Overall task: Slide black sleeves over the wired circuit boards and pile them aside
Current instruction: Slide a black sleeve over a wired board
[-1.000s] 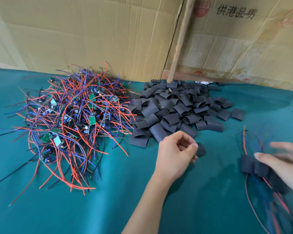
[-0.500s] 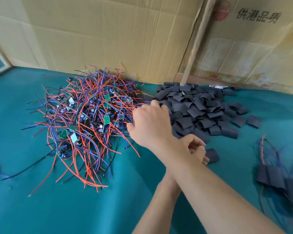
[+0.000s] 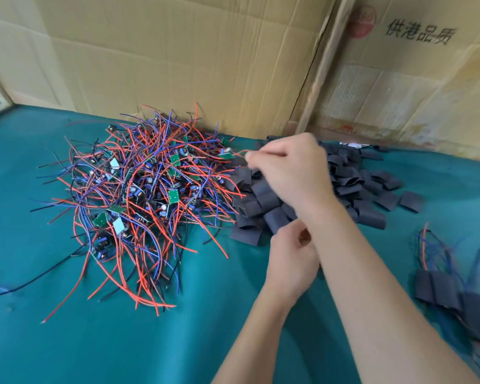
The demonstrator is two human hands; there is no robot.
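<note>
A tangle of small green circuit boards with red, blue and black wires [image 3: 139, 195] lies on the teal cloth at the left. To its right sits a heap of flat black sleeves [image 3: 352, 173]. My right hand [image 3: 291, 167] reaches across over that heap and pinches the red wire of one board [image 3: 224, 154] at the tangle's right edge. My left hand [image 3: 288, 259] is curled below the right wrist; the black sleeve it held a moment ago is hidden under my right forearm. Several sleeved boards [image 3: 438, 289] lie piled at the far right.
Tall cardboard boxes [image 3: 178, 56] stand as a wall right behind both heaps, one with printed characters [image 3: 419, 34]. The teal cloth [image 3: 122, 342] covers the table towards me. Loose wire ends stick out from the tangle on all sides.
My right hand left the sleeved pile at the right, swung left over my left hand and took hold of a wire at the tangle. My left hand kept its place with the sleeve.
</note>
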